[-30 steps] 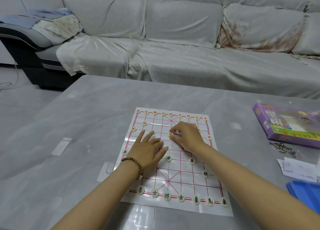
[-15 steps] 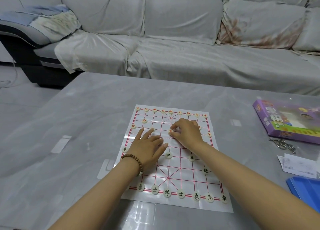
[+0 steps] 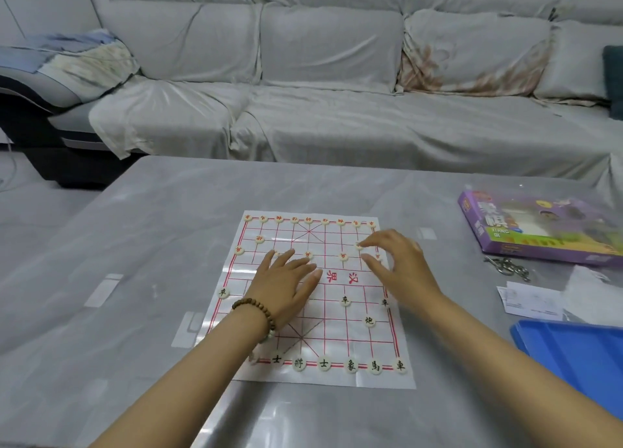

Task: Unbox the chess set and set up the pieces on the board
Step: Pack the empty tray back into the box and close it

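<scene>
One grey glossy table point(image 3: 135, 238), paper board point(image 3: 337, 378), draped sofa point(image 3: 337, 127) behind

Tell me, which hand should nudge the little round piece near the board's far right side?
The right hand, probably: its fingers touch that piece. The left hand lies flat on the board, farther away.

A covered grey sofa point(image 3: 337, 87) stands behind the glossy grey table point(image 3: 135, 245).

Glossy table point(image 3: 135, 245) (paper board point(image 3: 387, 378))
</scene>
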`<state>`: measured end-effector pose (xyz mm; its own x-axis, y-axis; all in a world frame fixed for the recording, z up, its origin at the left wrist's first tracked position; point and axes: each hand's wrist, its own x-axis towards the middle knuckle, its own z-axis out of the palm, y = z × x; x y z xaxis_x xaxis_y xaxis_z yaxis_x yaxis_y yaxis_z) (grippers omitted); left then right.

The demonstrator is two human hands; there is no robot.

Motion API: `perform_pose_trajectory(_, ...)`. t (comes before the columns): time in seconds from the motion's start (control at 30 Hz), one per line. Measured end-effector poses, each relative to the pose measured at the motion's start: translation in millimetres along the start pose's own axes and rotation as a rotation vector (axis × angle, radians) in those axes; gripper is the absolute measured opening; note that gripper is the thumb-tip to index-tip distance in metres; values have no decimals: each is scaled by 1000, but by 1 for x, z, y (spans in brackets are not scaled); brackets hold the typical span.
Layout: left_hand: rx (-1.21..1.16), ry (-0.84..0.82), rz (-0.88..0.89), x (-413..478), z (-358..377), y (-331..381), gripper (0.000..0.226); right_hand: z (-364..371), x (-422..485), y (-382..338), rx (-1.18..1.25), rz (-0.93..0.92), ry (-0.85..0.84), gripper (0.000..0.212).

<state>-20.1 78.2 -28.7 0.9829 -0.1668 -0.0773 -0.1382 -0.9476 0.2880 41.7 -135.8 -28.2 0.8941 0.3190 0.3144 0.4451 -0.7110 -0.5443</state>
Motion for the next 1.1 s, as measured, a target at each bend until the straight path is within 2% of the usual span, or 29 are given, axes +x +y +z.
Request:
perform_pose_trajectory(0.17,-61,7,70,18,6,58,52,-75,-53,63,18,93,86,16)
perform_pose_trajectory(0.37,-170,-34,191,36,38,161,49,-151,-126,137,-32,258,196,19)
perform_pose_trajectory(0.53,-235,-144,180,37,86,232,63,-178,-177,181,-65,445,243,30)
perform_pose_trajectory(0.73,-582,-156,144,36,128,278,65,-173,-204,192,97,563,218,46)
perform_pose_trajectory(0.87,-635,-46,101,42,141,287,65,-172,-201,193,80,615,184,60)
perform_pose_trajectory(1.0,-914,1,126,32,134,295,48,-177,-201,188,114,623,225,57)
perform_pose_trajectory(1.1,-1134,55,112,27,125,297,54,-179,-201,180,180,590,283,53)
